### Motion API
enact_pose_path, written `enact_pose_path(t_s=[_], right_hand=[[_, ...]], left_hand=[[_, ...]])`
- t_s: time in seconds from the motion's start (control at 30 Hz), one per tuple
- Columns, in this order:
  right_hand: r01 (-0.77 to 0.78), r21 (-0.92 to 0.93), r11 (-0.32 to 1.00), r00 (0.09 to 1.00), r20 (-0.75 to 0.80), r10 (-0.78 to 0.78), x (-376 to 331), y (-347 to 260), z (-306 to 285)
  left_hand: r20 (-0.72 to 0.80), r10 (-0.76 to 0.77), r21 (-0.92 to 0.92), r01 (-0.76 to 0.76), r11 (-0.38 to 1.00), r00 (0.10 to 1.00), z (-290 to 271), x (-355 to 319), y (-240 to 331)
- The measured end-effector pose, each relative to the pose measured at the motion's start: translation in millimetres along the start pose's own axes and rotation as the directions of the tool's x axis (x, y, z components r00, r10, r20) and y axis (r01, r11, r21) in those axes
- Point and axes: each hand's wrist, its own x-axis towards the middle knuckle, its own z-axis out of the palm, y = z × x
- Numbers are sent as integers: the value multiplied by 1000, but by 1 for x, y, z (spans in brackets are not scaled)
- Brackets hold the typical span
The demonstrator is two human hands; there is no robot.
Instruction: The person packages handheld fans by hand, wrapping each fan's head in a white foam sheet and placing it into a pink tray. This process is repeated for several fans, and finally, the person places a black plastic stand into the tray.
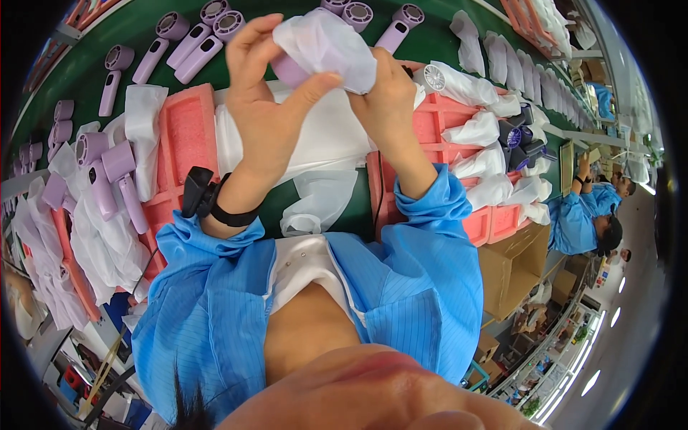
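Observation:
Raised over the far side of the table is a lilac handheld fan, partly inside a translucent white bag (326, 46). My left hand (265, 89) grips its left side, with the thumb pressing the bag from below and the fingers curled behind. On the right edge of the same bag, my right hand (387, 100) is closed; its fingertips are partly hidden. Beneath both hands lies a stack of white bags (301, 140). A loose translucent bag (319, 204) rests between my forearms, close to my chest.
Pink foam trays (188, 129) flank the white stack. Lilac fans (197, 59) stand or lie along the green table (251, 11). Bagged fans (476, 161) fill the right tray, some dark ones uncovered. A cardboard box (512, 272) is at my right, with co-workers (588, 215) beyond.

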Motion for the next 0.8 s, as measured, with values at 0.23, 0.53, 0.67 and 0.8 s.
enact_pose_path(t_s=[0.23, 0.53, 0.67, 0.8], right_hand=[[-199, 116, 973, 976, 109, 186, -1, -16, -18], [-390, 344, 854, 881, 409, 237, -5, 1, -41], [-620, 374, 689, 674, 705, 223, 19, 27, -69], [-655, 201, 728, 724, 440, 531, 50, 145, -63]], left_hand=[[44, 82, 257, -90, 962, 996, -9, 6, 14], [88, -268, 261, 237, 936, 959, -7, 6, 13], [37, -406, 65, 403, 913, 913, -13, 10, -19], [301, -410, 328, 311, 892, 861, 10, -8, -22]])
